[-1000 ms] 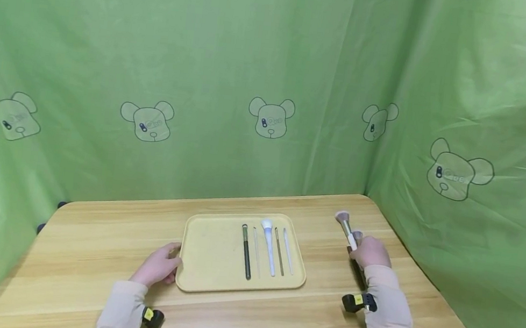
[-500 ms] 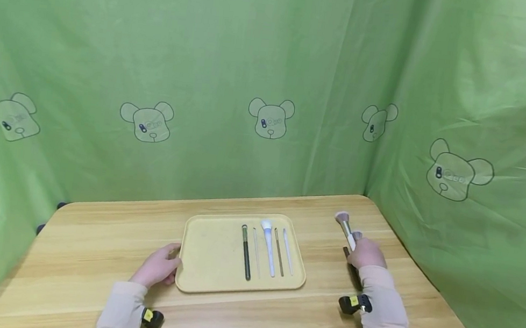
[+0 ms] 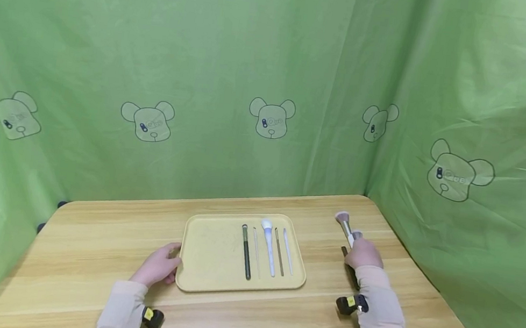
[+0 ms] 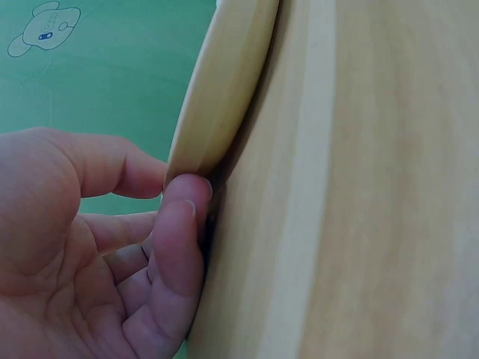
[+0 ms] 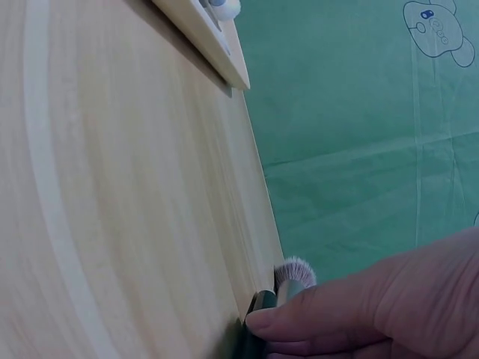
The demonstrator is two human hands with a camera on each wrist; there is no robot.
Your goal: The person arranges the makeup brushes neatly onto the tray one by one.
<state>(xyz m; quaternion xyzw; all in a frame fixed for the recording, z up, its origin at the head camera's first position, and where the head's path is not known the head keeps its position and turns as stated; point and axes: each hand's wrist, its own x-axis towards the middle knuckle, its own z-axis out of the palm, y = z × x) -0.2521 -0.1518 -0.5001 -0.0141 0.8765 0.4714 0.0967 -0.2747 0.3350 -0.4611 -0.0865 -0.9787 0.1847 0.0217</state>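
My left hand (image 3: 157,267) grips the left rim of a beige tray (image 3: 209,250); in the left wrist view the thumb and fingers (image 4: 176,239) pinch the edge. On the tray's right half several slim makeup brushes lie side by side, among them a black-handled one (image 3: 247,254) and a white one (image 3: 269,246). To the right of the tray my right hand (image 3: 365,255) pinches a dark-handled makeup brush (image 3: 344,251), partly hidden by the hand. Beside it a large brush with a white handle (image 3: 343,222) and a smaller brush head (image 3: 357,233) show past the fingers.
A light wooden table (image 3: 274,325) carries everything. Green curtains (image 3: 206,152) printed with bear heads stand close behind the table and along its right side. Small black cameras sit on both wrists.
My right hand has shifted slightly left, and the dark-handled makeup brush has slid left with it. The left hand, the tray and its brushes stay in place.
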